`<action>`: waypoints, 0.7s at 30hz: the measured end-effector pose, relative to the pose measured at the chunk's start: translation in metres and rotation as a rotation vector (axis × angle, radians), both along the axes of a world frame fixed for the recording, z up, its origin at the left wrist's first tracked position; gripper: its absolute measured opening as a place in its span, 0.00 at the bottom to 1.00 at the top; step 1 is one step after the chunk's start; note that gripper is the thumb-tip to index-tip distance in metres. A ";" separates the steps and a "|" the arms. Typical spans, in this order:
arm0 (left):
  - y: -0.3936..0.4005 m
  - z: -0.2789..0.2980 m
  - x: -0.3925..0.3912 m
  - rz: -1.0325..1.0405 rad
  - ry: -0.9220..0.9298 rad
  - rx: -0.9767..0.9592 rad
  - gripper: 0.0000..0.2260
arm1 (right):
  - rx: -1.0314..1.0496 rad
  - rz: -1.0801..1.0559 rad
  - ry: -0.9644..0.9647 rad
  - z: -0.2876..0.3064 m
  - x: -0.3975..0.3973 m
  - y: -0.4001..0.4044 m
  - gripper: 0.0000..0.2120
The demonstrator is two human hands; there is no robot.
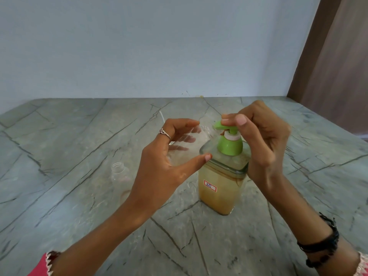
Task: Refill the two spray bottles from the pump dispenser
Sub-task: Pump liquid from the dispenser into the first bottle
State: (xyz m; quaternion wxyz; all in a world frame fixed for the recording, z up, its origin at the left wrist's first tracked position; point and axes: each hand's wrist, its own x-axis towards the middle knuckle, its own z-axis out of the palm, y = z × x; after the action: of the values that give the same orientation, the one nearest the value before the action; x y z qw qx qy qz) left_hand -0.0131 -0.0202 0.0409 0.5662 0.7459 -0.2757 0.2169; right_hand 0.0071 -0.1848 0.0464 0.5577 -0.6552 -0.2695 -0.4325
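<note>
— Nearest the lens, what shows?

— Two forearms: a pink sleeve at the lower left, black wrist bands at the lower right.

— And around the work?

— One clear spray bottle, uncapped, stands on the bench left of the left hand. A thin white tube shows behind that hand. The other spray bottle is partly hidden by the hand holding it.

— Surface and room?

— Grey-green veined stone, a pale blue wall behind, brown wood panel at right.

— The fingers?

— Left fingers curl round the clear bottle, tilted with its end near the green nozzle; a ring sits on one. The right hand presses its fingertips on the pump head of the pump dispenser, which stands mid-bench, holding amber liquid and labelled 35.
</note>
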 end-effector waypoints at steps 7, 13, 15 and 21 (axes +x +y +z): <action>0.000 0.002 -0.001 -0.006 0.001 -0.008 0.20 | -0.008 0.102 0.022 -0.011 -0.003 0.000 0.08; 0.000 0.004 -0.003 0.002 0.012 -0.021 0.20 | -0.112 0.070 0.013 -0.013 -0.003 -0.004 0.12; 0.000 0.004 -0.004 0.007 0.015 -0.016 0.21 | -0.102 0.077 0.055 -0.013 -0.003 -0.005 0.13; 0.000 0.005 -0.004 0.015 0.009 -0.012 0.20 | -0.138 0.169 0.188 -0.010 -0.008 -0.006 0.14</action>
State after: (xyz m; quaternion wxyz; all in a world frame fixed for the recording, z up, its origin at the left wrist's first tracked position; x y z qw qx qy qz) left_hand -0.0166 -0.0198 0.0458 0.5700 0.7457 -0.2662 0.2195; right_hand -0.0008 -0.1912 0.0367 0.5687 -0.7044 -0.2995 -0.3011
